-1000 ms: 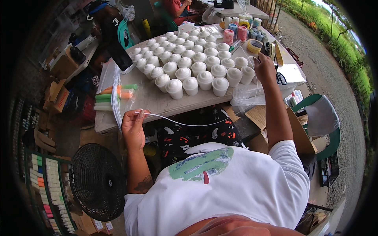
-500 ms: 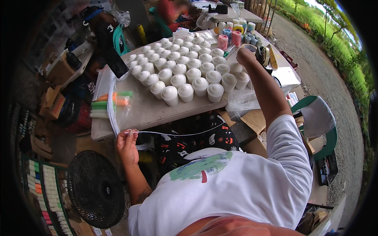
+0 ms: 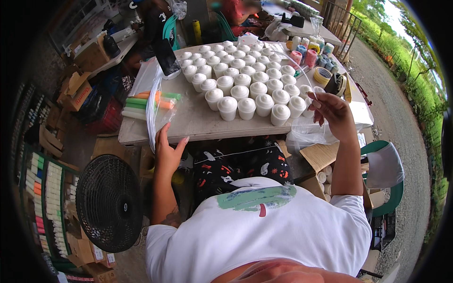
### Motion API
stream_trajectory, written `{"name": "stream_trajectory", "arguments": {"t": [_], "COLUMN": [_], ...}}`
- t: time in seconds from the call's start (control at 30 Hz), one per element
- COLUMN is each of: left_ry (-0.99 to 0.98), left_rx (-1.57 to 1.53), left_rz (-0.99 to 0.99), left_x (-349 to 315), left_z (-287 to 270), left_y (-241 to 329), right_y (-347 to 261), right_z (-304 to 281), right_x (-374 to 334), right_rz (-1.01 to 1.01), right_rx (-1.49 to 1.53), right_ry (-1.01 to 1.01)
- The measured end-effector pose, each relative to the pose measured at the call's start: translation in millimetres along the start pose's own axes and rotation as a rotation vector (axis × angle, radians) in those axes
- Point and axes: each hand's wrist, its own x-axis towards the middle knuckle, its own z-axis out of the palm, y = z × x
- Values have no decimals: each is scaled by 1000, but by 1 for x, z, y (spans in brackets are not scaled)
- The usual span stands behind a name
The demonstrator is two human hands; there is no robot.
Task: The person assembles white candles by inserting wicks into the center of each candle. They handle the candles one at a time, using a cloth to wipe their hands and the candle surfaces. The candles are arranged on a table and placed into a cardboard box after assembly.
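My right hand (image 3: 332, 111) is raised over the table's front right edge, thumb and fingers pinched on a thin white cord (image 3: 310, 78). From the fingertips the cord arches up and away over the white pieces. My left hand (image 3: 167, 152) is open at the table's front left edge, fingers stretched and thumb apart, beside a hanging bundle of white strands (image 3: 152, 113). Whether its fingertips touch the bundle, I cannot tell. Rows of white cylindrical pieces with domed, pointed tops (image 3: 228, 108) stand upright across the table between my hands.
Green, orange and white sticks (image 3: 137, 113) lie under the strands. Rolls of tape (image 3: 322, 75) and red and blue candle-like cylinders (image 3: 310, 58) stand at the table's right. Clear plastic (image 3: 309, 133) hangs at the front edge. A black fan (image 3: 109, 203) stands left; two people sit beyond.
My left hand has let go of the cord end it pinched and opened by the strands. My right hand has come back toward me from the tape rolls, with cord trailing from it.
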Motion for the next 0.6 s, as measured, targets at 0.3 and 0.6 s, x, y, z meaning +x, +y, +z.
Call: {"name": "stream_trajectory", "arguments": {"t": [0.3,0.6], "left_ry": [164,132], "left_rx": [-215,10], "left_rz": [712,836], "left_x": [36,20], "left_z": [-2,18], "left_y": [143,121], "right_y": [2,19], "right_z": [53,73], "right_x": [-43,-56], "right_rz": [110,109], "right_rx": [25,-42], "right_ry": [-185,-258]}}
